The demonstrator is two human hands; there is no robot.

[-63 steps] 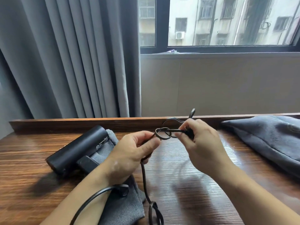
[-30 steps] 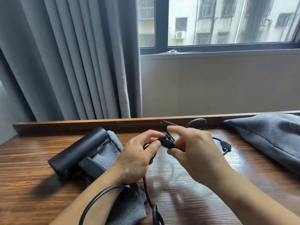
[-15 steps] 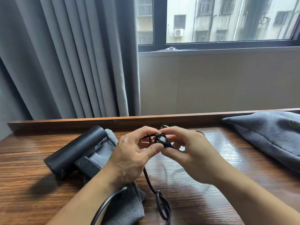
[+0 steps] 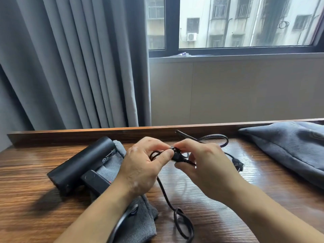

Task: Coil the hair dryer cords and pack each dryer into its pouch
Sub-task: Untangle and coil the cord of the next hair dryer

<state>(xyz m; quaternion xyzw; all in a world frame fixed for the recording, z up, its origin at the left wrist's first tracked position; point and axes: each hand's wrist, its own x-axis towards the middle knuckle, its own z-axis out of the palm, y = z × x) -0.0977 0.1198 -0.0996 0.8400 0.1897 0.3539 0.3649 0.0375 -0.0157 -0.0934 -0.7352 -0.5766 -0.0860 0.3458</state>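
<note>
Head view. Left hand (image 4: 140, 165) and right hand (image 4: 206, 165) meet over the middle of the wooden table (image 4: 43, 216), raised just above it. Both pinch the black cord (image 4: 164, 193) at one spot: the left thumb and forefinger clamp a small loop, and the right fingertips grip a thick black piece of the cord right beside it. The exact shape of that piece is too small to tell.

From the pinch point, the cord drops toward the near table edge into a loose loop. Another loop shows behind the right hand, and the plug (image 4: 238, 165) lies on the table right of that hand, apart from it.

The black hair dryer (image 4: 82, 163) lies on its side left of the left hand, not held, resting on top of a flat grey pouch (image 4: 140, 225), not inside it. A second grey pouch (image 4: 289, 149) sits at the far right, bulky, contents hidden.

Count: one dryer in view, two pouches, one cord, one plug.

Grey curtain (image 4: 70, 67) and window (image 4: 245, 23) behind the table.
</note>
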